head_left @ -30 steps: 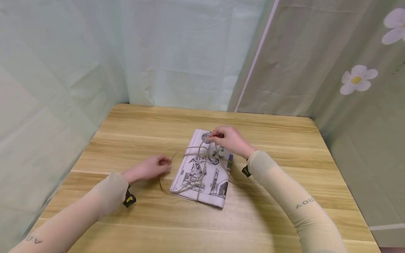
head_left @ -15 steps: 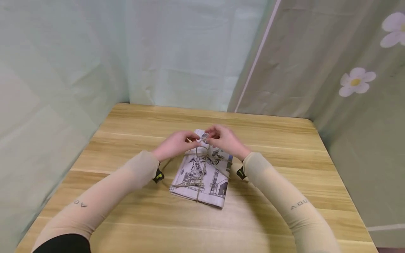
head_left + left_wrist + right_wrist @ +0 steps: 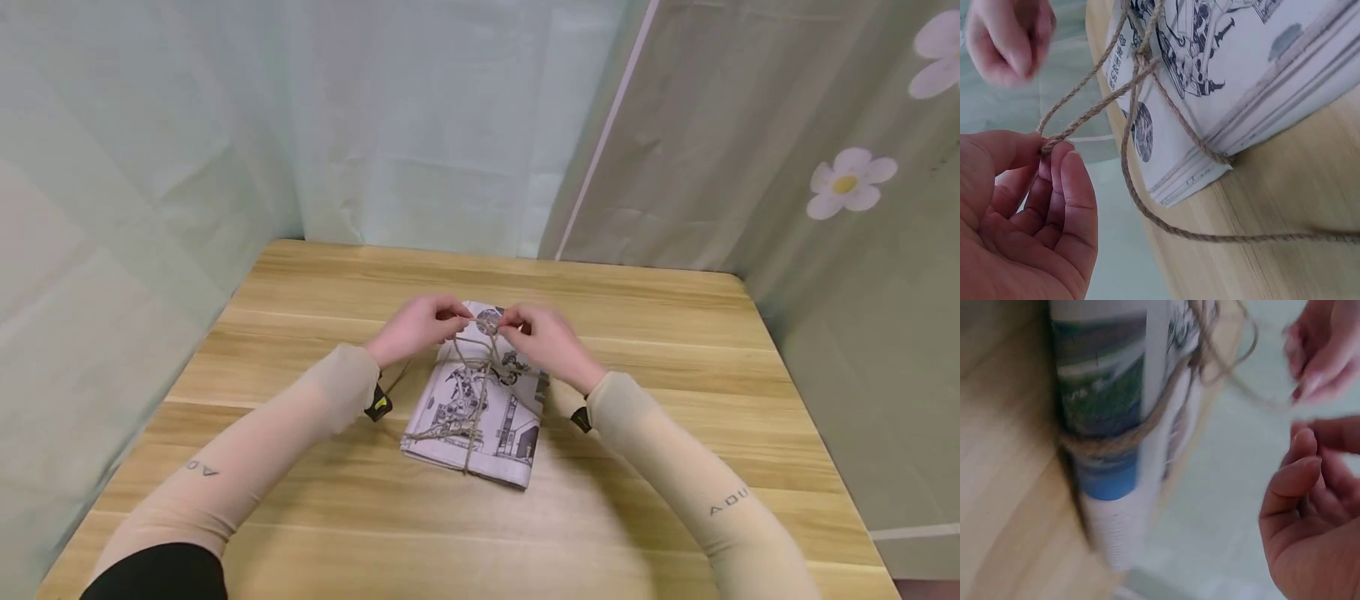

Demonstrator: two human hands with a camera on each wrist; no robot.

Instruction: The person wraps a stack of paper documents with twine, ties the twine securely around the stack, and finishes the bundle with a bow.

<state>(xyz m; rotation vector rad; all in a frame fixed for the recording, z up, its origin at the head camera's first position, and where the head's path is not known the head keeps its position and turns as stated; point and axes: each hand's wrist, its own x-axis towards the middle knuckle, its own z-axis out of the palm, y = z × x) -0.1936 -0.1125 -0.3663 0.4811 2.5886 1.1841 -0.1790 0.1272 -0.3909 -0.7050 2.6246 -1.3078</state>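
A bundle of folded printed paper (image 3: 501, 458) lies on the table, bound crosswise with jute twine (image 3: 1094, 111). The twine crosses at a knot (image 3: 1141, 57) on its upper face. My left hand (image 3: 416, 329) pinches a twine loop between thumb and fingertips, above the bundle's far end. Close by on the right, my right hand (image 3: 547, 337) has curled fingers, with thumb and index tips together. No strand shows at those tips in the right wrist view, and a thin one could be hidden there. A loose twine end runs off to the left beneath my left hand.
The wooden table (image 3: 675, 375) extends around the bundle on all sides. Pale curtains (image 3: 450, 125) hang behind its back edge and along the left side. A grey curtain with printed flowers (image 3: 847, 185) hangs at the right.
My left hand has moved from the table left of the bundle up to the twine loop beside my right hand. Since half a second ago, the hands have drawn slightly apart.
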